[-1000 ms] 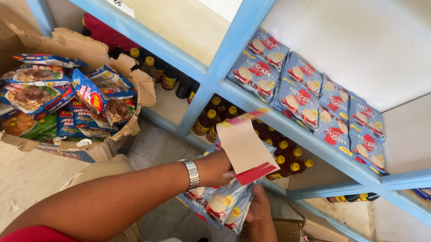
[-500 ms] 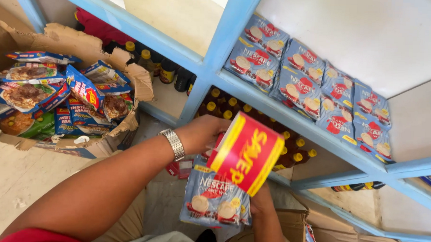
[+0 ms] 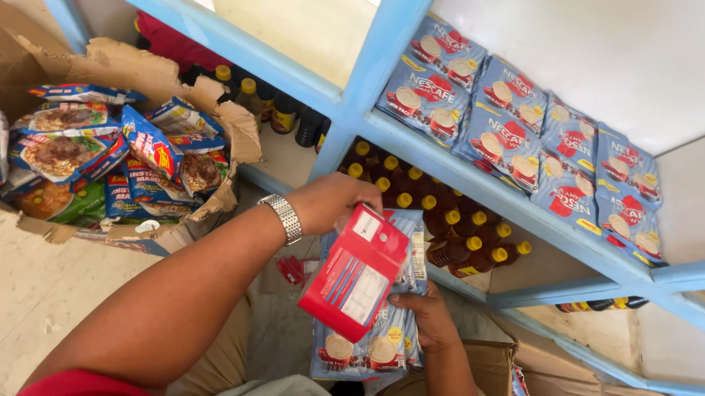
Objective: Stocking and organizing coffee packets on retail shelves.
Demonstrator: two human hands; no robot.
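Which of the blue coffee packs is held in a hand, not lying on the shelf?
The blue pack in the right hand, behind the red box; the others lie on the blue shelf.

- The left hand (image 3: 333,203), a metal watch (image 3: 283,217) on its wrist, grips the top edge of a red packet (image 3: 355,272) that tilts down to the left.
- The right hand (image 3: 425,316) holds a blue sachet pack (image 3: 379,343) from the right, just behind the red packet and touching it.
- More blue sachet packs (image 3: 518,141) lie in overlapping rows on the light-blue shelf (image 3: 478,183) at the far right.
- Dark bottles with yellow caps (image 3: 445,225) stand on the shelf level below them.
- At the left, a torn cardboard box (image 3: 142,77) holds instant noodle packets (image 3: 96,162).
- Another cardboard box (image 3: 495,367) sits near the right forearm.
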